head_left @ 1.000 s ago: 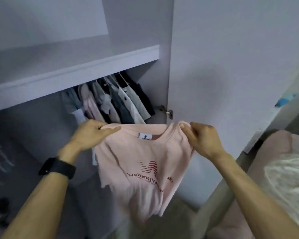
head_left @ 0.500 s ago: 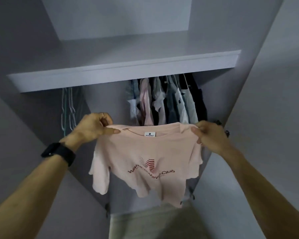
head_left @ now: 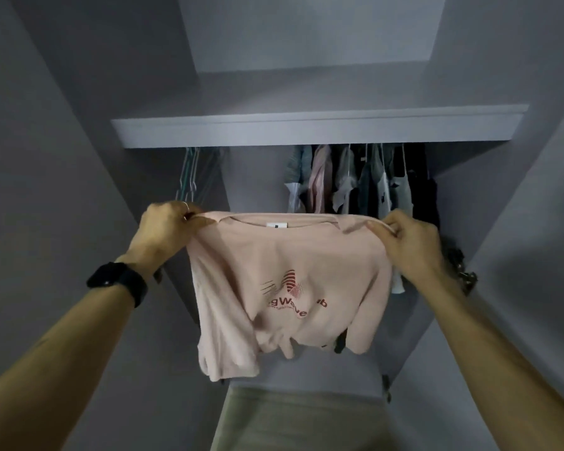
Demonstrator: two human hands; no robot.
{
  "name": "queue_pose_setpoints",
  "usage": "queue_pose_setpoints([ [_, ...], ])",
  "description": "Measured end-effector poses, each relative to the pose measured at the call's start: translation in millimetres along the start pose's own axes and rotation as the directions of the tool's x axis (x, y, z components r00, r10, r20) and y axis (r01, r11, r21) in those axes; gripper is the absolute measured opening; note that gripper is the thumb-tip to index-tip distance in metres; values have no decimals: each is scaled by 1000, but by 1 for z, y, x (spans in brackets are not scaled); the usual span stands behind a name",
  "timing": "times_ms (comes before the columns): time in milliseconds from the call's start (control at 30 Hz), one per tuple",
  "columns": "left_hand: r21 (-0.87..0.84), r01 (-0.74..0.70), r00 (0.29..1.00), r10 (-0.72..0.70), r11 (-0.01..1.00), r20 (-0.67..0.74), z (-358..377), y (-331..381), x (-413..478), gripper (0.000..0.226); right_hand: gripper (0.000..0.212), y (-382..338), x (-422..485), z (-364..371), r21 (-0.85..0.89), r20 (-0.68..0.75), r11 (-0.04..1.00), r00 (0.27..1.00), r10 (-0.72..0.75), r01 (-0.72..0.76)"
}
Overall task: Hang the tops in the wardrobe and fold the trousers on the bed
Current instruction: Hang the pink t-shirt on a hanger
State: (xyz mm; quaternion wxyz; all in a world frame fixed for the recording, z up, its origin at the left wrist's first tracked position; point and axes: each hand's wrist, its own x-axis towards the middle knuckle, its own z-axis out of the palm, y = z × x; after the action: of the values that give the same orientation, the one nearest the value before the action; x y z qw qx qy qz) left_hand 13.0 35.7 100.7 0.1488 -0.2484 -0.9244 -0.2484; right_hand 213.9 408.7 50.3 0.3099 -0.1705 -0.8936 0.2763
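Pinching the pink T-shirt (head_left: 290, 275) shoulders — left hand (head_left: 165, 227), right hand (head_left: 411, 245) — arms outstretched.

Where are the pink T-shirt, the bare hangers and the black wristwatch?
pink T-shirt (head_left: 287, 252), head view, chest above the print.
bare hangers (head_left: 189, 177), head view, middle of the bunched wires.
black wristwatch (head_left: 118, 281), head view, middle of its strap.

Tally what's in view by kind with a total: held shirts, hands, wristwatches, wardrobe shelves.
Pink T-shirt: 1
Hands: 2, left hand and right hand, each gripping one shoulder
Black wristwatch: 1
Wardrobe shelf: 1
Total: 5
Hung clothes and empty hangers overlap too much to count.
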Motion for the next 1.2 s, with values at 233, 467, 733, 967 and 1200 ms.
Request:
queue_pose_setpoints([
  [233, -321, 156, 985, -121, 934, 126, 0, 4, -19, 12, 8, 8, -7, 27, 63, 96, 996, 994, 62, -68],
  [467, -486, 276, 953, -171, 829, 250, 3, -1, -30, 16, 3, -17, -15, 50, 78, 335, 992, 935, -117, 97],
  [733, -477, 345, 923, -202, 808, 327, -2, -26, -49, 14, 29, -27, 1, 56, 32, 290, 999, 957, -20, 11],
  [967, -544, 326, 923, -136, 773, 360, 1, -26, -58, 25, 17, -52, 0, 69, 134, 356, 991, 933, -49, 1],
  [1200, -184, 171, 966, -128, 968, 225, -11, -54, -72, 40, 6, -78, -13, 86, 218, 285, 974, 951, -119, 57],
])
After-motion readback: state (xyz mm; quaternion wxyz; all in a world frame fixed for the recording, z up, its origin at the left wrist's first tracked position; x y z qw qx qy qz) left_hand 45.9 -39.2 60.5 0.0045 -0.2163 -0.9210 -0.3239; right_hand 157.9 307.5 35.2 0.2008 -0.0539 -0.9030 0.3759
